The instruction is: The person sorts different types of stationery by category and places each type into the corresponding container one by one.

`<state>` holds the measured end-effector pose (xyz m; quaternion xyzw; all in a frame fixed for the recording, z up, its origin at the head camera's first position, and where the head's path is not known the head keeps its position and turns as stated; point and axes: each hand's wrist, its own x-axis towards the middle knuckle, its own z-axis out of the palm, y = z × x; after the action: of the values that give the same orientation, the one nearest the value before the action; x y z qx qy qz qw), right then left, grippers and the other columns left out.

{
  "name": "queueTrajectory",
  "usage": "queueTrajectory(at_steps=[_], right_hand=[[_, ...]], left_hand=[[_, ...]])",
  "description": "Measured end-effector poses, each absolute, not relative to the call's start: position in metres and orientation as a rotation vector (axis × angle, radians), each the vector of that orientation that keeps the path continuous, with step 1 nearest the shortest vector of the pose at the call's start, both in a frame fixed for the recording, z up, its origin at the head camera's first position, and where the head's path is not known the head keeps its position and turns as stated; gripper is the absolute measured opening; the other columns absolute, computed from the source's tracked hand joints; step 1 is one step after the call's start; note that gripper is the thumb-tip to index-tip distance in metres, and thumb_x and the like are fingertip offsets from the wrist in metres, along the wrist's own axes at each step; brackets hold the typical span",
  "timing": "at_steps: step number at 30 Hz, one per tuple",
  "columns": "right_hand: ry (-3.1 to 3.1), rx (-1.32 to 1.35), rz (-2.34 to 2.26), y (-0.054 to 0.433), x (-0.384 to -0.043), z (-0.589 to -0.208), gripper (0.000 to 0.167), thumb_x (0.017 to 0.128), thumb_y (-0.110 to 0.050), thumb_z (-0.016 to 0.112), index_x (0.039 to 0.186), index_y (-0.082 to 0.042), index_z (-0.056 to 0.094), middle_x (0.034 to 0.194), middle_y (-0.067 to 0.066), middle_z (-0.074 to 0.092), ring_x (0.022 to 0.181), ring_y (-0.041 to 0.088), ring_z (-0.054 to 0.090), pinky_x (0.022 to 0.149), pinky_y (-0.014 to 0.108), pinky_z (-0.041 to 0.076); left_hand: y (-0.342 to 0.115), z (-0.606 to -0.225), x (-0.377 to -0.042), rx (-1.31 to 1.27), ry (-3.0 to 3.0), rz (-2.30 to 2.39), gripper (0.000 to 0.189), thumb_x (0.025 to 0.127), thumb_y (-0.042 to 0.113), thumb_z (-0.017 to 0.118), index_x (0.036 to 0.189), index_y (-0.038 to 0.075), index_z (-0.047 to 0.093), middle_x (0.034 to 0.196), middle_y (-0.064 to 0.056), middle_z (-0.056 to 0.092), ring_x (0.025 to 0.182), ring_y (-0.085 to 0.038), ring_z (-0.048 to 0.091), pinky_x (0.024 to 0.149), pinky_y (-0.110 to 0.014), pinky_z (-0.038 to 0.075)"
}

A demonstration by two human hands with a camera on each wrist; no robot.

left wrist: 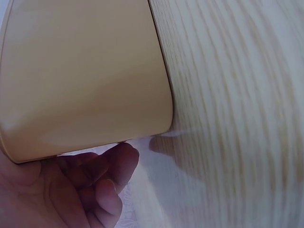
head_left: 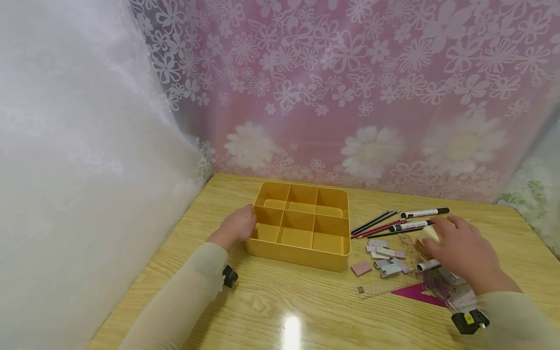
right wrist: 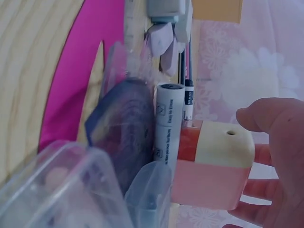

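Resting against the left wall of one yellow organiser box (head_left: 302, 231), left hand (head_left: 236, 227), fingers (left wrist: 111, 175) loosely curled beside the box's outer corner, not clearly wrapped round it. Six compartments in the box, two rows of three, standing near the middle of one wooden table (head_left: 271, 301).

Hovering over the clutter to the right of the box, right hand (head_left: 463, 253), thumb and fingers pinched round one small block (right wrist: 213, 166), cream on top and pink-red below, with a tiny hole in its cream face; likely a sharpener, cannot tell for sure.

Lying far right of the box, two white markers (head_left: 424, 213) with black caps, and beside them a bundle of thin pencils (head_left: 376, 224), about four, dark and red; exact count hard to read. Nearer, a cluster of small grey-lilac erasers (head_left: 385, 255), roughly six, touching one another, and one pink eraser (head_left: 360, 268) apart at the left, just beside the box's near right corner.

Near edge: one clear ruler (head_left: 380, 289), one magenta set square (head_left: 415, 293), one white tube (right wrist: 168, 123) under the hand, and some clear plastic cases (right wrist: 71, 190), number uncertain.
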<state>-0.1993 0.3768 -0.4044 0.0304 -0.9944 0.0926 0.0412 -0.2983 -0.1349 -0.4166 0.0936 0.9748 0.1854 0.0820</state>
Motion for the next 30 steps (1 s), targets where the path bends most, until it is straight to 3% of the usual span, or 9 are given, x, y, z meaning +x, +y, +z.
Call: queueTrajectory(at_steps=[8, 16, 22, 27, 30], right_hand=[[-3.071, 0.036, 0.293, 0.383, -0.203, -0.407, 0.086, 0.097, -0.068, 0.047, 0.15, -0.001, 0.038, 0.14, 0.042, 0.033, 0.116, 0.067, 0.035, 0.08, 0.08, 0.037], [-3.123, -0.007, 0.268, 0.387, -0.203, -0.407, 0.093, 0.093, -0.071, 0.053, 0.148, 0.002, 0.036, 0.136, 0.043, 0.034, 0.111, 0.067, 0.04, 0.076, 0.078, 0.04], [-3.155, 0.014, 0.249, 0.389, -0.205, -0.404, 0.082, 0.096, -0.055, 0.058, 0.152, -0.001, 0.033, 0.138, 0.042, 0.033, 0.105, 0.065, 0.05, 0.063, 0.07, 0.046], [-3.183, 0.074, 0.196, 0.389, -0.207, -0.4, 0.07, 0.094, -0.035, 0.059, 0.152, -0.003, 0.039, 0.139, 0.04, 0.035, 0.109, 0.062, 0.05, 0.062, 0.066, 0.049], [-3.187, 0.11, 0.162, 0.389, -0.207, -0.399, 0.066, 0.093, -0.033, 0.059, 0.15, -0.003, 0.043, 0.138, 0.038, 0.037, 0.111, 0.059, 0.051, 0.064, 0.064, 0.05]], left_hand=[[-0.135, -0.415, -0.3, 0.277, 2.917, 0.507, 0.049, 0.109, 0.02, 0.029, 0.149, -0.008, 0.034, 0.143, -0.023, 0.053, 0.129, -0.036, 0.053, 0.109, -0.049, 0.041], [-0.134, -0.419, -0.301, 0.298, 2.924, 0.435, 0.047, 0.109, 0.017, 0.028, 0.147, -0.008, 0.037, 0.136, -0.02, 0.059, 0.118, -0.03, 0.06, 0.102, -0.047, 0.047], [-0.132, -0.418, -0.302, 0.285, 2.923, 0.424, 0.047, 0.108, 0.018, 0.03, 0.147, -0.007, 0.037, 0.134, -0.019, 0.059, 0.116, -0.028, 0.061, 0.103, -0.047, 0.047], [-0.133, -0.417, -0.302, 0.249, 2.909, 0.441, 0.05, 0.109, 0.019, 0.028, 0.152, -0.006, 0.032, 0.14, -0.02, 0.056, 0.125, -0.031, 0.057, 0.105, -0.048, 0.045], [-0.133, -0.416, -0.302, 0.247, 2.906, 0.436, 0.051, 0.109, 0.019, 0.028, 0.153, -0.007, 0.031, 0.141, -0.02, 0.056, 0.125, -0.03, 0.057, 0.106, -0.047, 0.045]])
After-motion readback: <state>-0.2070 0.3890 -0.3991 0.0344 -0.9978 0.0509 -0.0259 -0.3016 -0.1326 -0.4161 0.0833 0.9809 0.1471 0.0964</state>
